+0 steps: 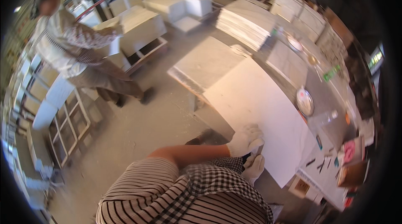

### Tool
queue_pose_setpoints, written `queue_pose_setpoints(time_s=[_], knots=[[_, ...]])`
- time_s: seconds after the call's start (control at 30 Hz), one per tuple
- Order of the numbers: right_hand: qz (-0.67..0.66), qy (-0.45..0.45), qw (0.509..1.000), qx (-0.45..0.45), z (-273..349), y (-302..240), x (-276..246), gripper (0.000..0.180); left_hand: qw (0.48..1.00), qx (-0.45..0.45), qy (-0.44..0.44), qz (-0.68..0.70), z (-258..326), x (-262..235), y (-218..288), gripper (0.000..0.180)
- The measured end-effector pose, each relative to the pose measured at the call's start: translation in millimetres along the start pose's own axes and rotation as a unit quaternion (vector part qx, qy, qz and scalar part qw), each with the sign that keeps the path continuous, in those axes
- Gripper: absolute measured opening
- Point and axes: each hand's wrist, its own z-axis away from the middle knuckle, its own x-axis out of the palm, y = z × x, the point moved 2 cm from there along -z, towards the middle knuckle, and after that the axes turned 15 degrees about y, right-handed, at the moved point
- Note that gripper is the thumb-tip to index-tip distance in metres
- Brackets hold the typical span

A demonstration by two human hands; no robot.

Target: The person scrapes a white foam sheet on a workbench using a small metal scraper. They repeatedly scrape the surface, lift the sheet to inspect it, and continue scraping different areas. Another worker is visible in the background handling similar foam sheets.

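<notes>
A large pale, smooth board (261, 111) lies on the work table, its near edge close to my body. My left hand (248, 137), in a white work glove, rests at that edge with its fingers curled; what is under them is hidden. Just below it is my right hand (253, 168), also gloved and closed, partly covered by my checked apron. A small grey-brown flat piece (259, 150) shows between the two hands, and my right fingers appear closed around its lower end. Its exact kind is too small to tell.
A person (69, 48) stands at the left beside stacked panels (140, 25). More panel stacks (247, 19) stand behind the table. To the right, a side bench holds a shiny oval dish (305, 102), a utility knife (319, 142) and small tools. A metal rack (69, 123) stands at left.
</notes>
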Motion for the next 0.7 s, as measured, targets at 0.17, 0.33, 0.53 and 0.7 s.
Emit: queue_pose_setpoints(time_s=[0.17,0.33,0.53,0.7], knots=[[0.032,-0.054,0.998,-0.019,-9.1,-0.7,19.2,0.033,0.993,0.043,-0.108,0.011,-17.7,-27.7,13.6,0.032],[0.100,-0.102,0.982,-0.123,-1.9,-6.8,35.5,0.033,0.968,-0.212,-0.125,0.058,-10.2,-27.8,16.7,0.042],[0.144,-0.179,0.926,-0.299,2.7,-9.6,29.9,0.042,0.929,-0.299,-0.185,0.114,2.4,-17.9,7.2,0.044],[0.146,-0.209,0.967,-0.022,-9.3,15.5,16.0,0.040,0.931,-0.329,-0.106,0.120,-6.9,-14.0,2.8,0.045]])
